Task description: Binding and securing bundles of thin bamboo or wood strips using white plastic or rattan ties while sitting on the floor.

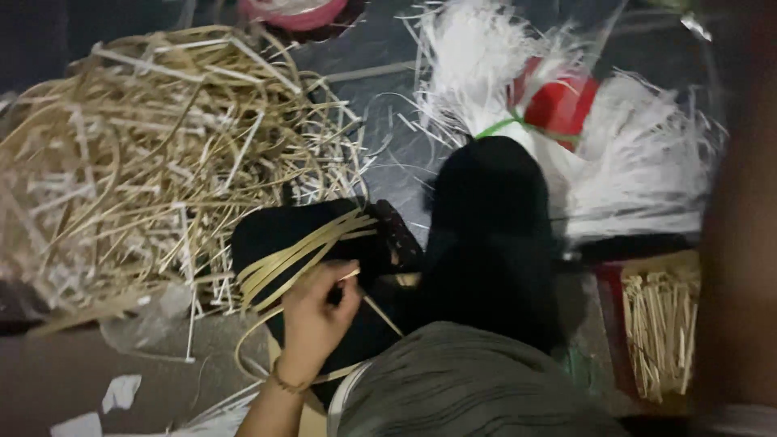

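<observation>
My left hand [314,317] is closed on a bundle of pale flat cane strips [295,251], pinching one strip end between thumb and fingers. The strips loop across a black cloth [267,231] on my lap and curl down under my wrist, which wears a thin bracelet. A dark patterned piece [398,235] lies just right of the hand. My right hand is out of sight. A black-covered knee [490,235] rises to the right of the hand, and my grey striped garment [461,380] fills the bottom.
A big tangled heap of cane strips [137,154] covers the left. White shredded strips [631,154] with a red object [562,101] and a green tie lie at the upper right. Short sticks [660,324] fill a tray at the right. A pink round thing [293,11] sits at the top.
</observation>
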